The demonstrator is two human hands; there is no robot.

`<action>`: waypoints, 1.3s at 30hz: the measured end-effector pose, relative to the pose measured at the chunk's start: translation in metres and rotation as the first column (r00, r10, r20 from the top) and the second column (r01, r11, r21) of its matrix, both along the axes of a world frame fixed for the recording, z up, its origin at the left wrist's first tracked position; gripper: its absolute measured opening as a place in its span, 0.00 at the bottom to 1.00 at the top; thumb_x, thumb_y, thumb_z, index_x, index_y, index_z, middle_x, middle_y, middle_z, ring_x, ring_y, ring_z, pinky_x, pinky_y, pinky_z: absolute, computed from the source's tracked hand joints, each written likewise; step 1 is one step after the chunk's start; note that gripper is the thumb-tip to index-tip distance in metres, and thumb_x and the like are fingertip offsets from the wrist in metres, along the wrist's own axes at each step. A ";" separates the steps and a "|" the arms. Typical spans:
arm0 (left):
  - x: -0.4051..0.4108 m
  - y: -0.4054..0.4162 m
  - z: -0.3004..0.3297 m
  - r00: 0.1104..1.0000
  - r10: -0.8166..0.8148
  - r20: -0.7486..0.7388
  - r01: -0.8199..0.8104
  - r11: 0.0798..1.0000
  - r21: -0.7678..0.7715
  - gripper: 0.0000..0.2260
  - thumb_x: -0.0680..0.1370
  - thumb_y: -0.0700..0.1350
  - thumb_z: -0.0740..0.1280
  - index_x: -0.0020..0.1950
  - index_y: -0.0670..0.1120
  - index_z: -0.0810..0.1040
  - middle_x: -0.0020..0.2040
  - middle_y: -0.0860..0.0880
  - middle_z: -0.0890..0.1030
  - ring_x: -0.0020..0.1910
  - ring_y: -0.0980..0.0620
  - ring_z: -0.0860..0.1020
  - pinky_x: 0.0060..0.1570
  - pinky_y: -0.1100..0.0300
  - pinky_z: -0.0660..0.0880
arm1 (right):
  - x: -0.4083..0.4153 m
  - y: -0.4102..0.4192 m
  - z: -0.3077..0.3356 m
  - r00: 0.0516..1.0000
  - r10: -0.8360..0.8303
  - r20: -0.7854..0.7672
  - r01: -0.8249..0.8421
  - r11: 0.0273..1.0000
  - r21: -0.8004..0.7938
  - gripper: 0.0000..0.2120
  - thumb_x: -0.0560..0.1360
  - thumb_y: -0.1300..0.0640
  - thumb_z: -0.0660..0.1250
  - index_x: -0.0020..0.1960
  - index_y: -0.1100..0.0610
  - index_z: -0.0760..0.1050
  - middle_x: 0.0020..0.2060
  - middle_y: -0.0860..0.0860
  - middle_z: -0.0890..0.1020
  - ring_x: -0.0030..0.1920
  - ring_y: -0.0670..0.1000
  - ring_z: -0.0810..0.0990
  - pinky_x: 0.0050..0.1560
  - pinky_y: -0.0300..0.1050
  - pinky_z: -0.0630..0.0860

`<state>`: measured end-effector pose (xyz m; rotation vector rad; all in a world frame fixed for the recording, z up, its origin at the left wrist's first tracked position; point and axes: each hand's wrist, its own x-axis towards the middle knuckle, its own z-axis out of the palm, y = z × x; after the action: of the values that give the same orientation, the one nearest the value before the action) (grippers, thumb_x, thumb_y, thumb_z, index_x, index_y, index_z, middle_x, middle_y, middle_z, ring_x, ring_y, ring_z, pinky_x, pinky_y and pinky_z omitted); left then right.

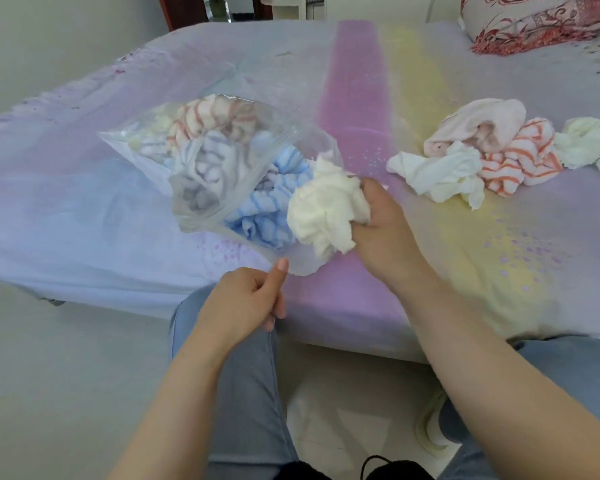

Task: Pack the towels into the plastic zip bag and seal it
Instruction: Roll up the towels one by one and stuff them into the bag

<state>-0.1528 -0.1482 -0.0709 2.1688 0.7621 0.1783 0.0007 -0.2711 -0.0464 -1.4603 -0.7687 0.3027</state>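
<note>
A clear plastic zip bag [191,202] lies on the bed, its mouth facing me. Inside it are several towels, among them a red-striped one [215,119], a grey-striped one [205,161] and a blue-striped one [267,206] at the opening. My right hand [381,230] grips a crumpled cream towel [326,209] right at the bag's mouth. My left hand [246,299] pinches the near lip of the bag [298,265] between thumb and fingers.
A pile of loose towels [482,154] lies to the right on the bed: pink, white, red-striped and pale green. A patterned pillow [534,22] sits at the far right. The bed's near edge [343,341] runs just in front of my knees.
</note>
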 end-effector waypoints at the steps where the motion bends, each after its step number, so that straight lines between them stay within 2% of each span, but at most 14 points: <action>1: -0.001 0.006 0.000 0.999 0.038 -0.039 -0.035 0.996 0.087 0.32 0.79 0.66 0.51 0.33 0.45 0.81 0.33 0.50 0.84 0.30 0.53 0.81 0.40 0.56 0.77 | -0.007 0.011 -0.002 0.990 -0.061 0.125 0.067 0.997 -0.045 0.21 0.67 0.68 0.66 0.57 0.52 0.73 0.50 0.47 0.79 0.48 0.43 0.77 0.49 0.38 0.74; 4: 0.008 0.013 0.000 0.990 0.142 0.002 -0.138 0.957 0.256 0.30 0.78 0.64 0.51 0.40 0.41 0.79 0.36 0.46 0.84 0.38 0.46 0.81 0.44 0.48 0.77 | -0.018 0.042 -0.016 0.819 -0.148 0.554 0.219 0.974 -0.064 0.23 0.67 0.69 0.61 0.60 0.56 0.75 0.57 0.54 0.76 0.55 0.52 0.75 0.48 0.44 0.73; 7: 0.016 0.006 0.006 0.976 0.180 0.126 -0.205 0.954 0.221 0.23 0.75 0.53 0.53 0.37 0.41 0.82 0.32 0.43 0.82 0.40 0.42 0.80 0.44 0.47 0.77 | -0.011 0.078 -0.021 0.653 -0.120 0.747 0.244 0.968 -0.058 0.21 0.68 0.67 0.61 0.59 0.56 0.76 0.59 0.56 0.75 0.57 0.57 0.74 0.46 0.43 0.72; 10: 0.014 0.001 0.005 0.969 0.181 0.169 -0.209 0.965 0.161 0.22 0.78 0.52 0.54 0.37 0.47 0.85 0.34 0.48 0.84 0.41 0.46 0.80 0.46 0.50 0.77 | 0.010 0.119 -0.010 0.487 -0.075 0.870 0.423 0.892 -0.160 0.18 0.68 0.70 0.60 0.57 0.60 0.74 0.55 0.58 0.74 0.57 0.59 0.73 0.50 0.47 0.75; 12: 0.012 0.001 0.006 0.967 0.185 0.175 -0.210 0.969 0.133 0.21 0.80 0.49 0.56 0.38 0.47 0.85 0.33 0.50 0.84 0.40 0.50 0.80 0.47 0.53 0.76 | 0.029 0.143 -0.006 0.594 0.101 0.798 0.472 0.760 -0.446 0.17 0.75 0.70 0.58 0.63 0.64 0.71 0.62 0.61 0.73 0.64 0.61 0.70 0.63 0.49 0.69; 14: 0.011 0.001 0.009 0.973 0.167 0.160 -0.188 0.973 0.130 0.20 0.81 0.49 0.56 0.39 0.48 0.85 0.32 0.51 0.84 0.39 0.52 0.80 0.47 0.54 0.76 | 0.046 0.156 -0.014 0.747 0.265 0.610 0.390 0.569 -0.724 0.20 0.78 0.64 0.56 0.70 0.61 0.65 0.70 0.58 0.67 0.69 0.59 0.67 0.67 0.49 0.64; 17: 0.012 0.002 0.011 0.985 0.119 0.122 -0.135 0.982 0.136 0.20 0.82 0.50 0.56 0.41 0.49 0.85 0.32 0.52 0.83 0.40 0.53 0.80 0.45 0.56 0.76 | 0.058 0.153 -0.022 0.823 0.324 0.467 0.297 0.455 -0.839 0.28 0.78 0.62 0.57 0.76 0.56 0.52 0.76 0.59 0.55 0.71 0.62 0.63 0.67 0.55 0.65; 20: 0.013 0.001 0.011 0.981 0.133 0.144 -0.149 0.983 0.104 0.20 0.82 0.49 0.55 0.39 0.49 0.84 0.30 0.51 0.83 0.37 0.55 0.80 0.42 0.58 0.74 | 0.055 0.134 -0.018 0.837 0.249 0.488 0.314 0.511 -0.800 0.32 0.80 0.57 0.57 0.77 0.51 0.44 0.77 0.60 0.51 0.70 0.64 0.65 0.60 0.55 0.69; 23: 0.013 -0.002 0.008 0.966 0.168 0.198 -0.181 0.982 0.051 0.22 0.82 0.49 0.54 0.36 0.49 0.83 0.29 0.51 0.83 0.33 0.58 0.79 0.42 0.58 0.75 | 0.040 0.106 -0.018 0.817 0.123 0.564 0.354 0.665 -0.658 0.34 0.79 0.51 0.58 0.77 0.46 0.41 0.72 0.61 0.63 0.60 0.62 0.74 0.46 0.50 0.70; 26: 0.017 -0.005 0.001 0.956 0.181 0.230 -0.187 0.982 0.006 0.23 0.81 0.52 0.53 0.36 0.49 0.83 0.31 0.52 0.84 0.32 0.60 0.80 0.46 0.53 0.78 | 0.023 0.077 -0.022 0.806 0.015 0.592 0.376 0.760 -0.531 0.36 0.78 0.53 0.60 0.77 0.48 0.41 0.60 0.57 0.75 0.47 0.57 0.77 0.37 0.47 0.68; 31: 0.031 -0.012 0.000 0.956 0.191 0.223 -0.192 0.981 -0.016 0.23 0.81 0.53 0.51 0.36 0.52 0.83 0.31 0.51 0.84 0.37 0.53 0.81 0.49 0.49 0.78 | 0.018 0.038 -0.029 0.751 -0.200 0.629 0.450 0.853 -0.266 0.19 0.77 0.60 0.57 0.67 0.53 0.67 0.58 0.49 0.79 0.56 0.52 0.77 0.47 0.50 0.75; 34: 0.041 -0.015 0.002 0.963 0.183 0.199 -0.186 0.983 -0.005 0.22 0.83 0.50 0.51 0.38 0.53 0.82 0.31 0.52 0.83 0.38 0.51 0.81 0.50 0.48 0.77 | 0.051 0.014 -0.033 0.741 -0.496 0.453 0.580 0.813 -0.059 0.13 0.74 0.63 0.59 0.56 0.55 0.73 0.53 0.48 0.79 0.50 0.50 0.77 0.47 0.50 0.75; 36: 0.048 -0.017 0.000 0.961 0.168 0.218 -0.168 0.986 -0.018 0.22 0.83 0.51 0.50 0.38 0.55 0.80 0.34 0.52 0.84 0.39 0.51 0.82 0.49 0.46 0.79 | 0.092 -0.001 -0.036 0.709 -0.612 0.349 0.678 0.729 -0.099 0.12 0.73 0.62 0.60 0.55 0.55 0.73 0.59 0.50 0.74 0.49 0.52 0.78 0.50 0.52 0.76; 39: 0.058 -0.020 -0.003 0.954 0.171 0.246 -0.164 0.985 -0.050 0.21 0.82 0.52 0.49 0.38 0.57 0.78 0.38 0.52 0.85 0.39 0.51 0.82 0.48 0.43 0.79 | 0.157 -0.014 -0.040 0.779 -0.497 0.382 0.625 0.570 -0.533 0.16 0.74 0.58 0.64 0.61 0.51 0.74 0.76 0.54 0.50 0.59 0.55 0.77 0.57 0.48 0.74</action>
<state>-0.0949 -0.1682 -0.0736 2.0049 0.7959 0.5149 0.1574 -0.2854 -0.0865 -2.3401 -0.2873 -0.1050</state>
